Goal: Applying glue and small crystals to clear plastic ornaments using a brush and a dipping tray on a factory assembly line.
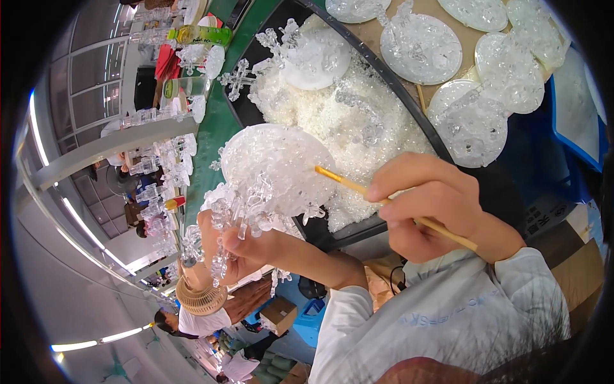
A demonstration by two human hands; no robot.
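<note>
Clear ornament (263, 192) with a round whitish base (284, 153), left of centre, gripped in the left hand (248, 253); right of centre, the right hand (432, 205) pinches a thin brush (348, 184), tip at the base's edge. Black tray (409, 102) of white granules (384, 147), upper middle.

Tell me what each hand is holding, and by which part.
The right hand holds a thin yellow brush by the middle of its handle. The left hand grips a clear ornament by its intricate part, away from its round base.
</note>
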